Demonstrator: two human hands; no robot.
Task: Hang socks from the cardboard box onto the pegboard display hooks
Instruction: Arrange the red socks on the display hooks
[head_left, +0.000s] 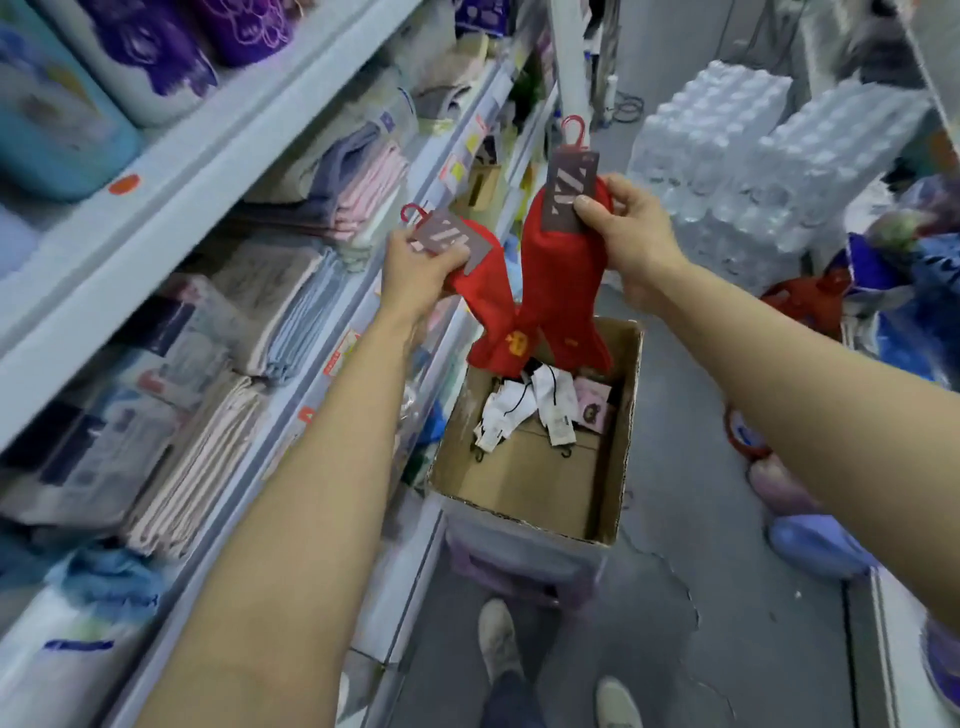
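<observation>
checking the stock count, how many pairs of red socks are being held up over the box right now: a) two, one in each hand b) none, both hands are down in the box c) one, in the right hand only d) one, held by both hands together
a: the left hand grips one red sock pair by its card, and the right hand grips a second red sock pair, both above the cardboard box.

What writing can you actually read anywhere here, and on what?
None reads clearly.
Grey card labels on the red socks: pale slanted strokes, not legible.
White tags in the brown cardboard box: too small.
Shelf-edge price stickers: blurred.
</observation>
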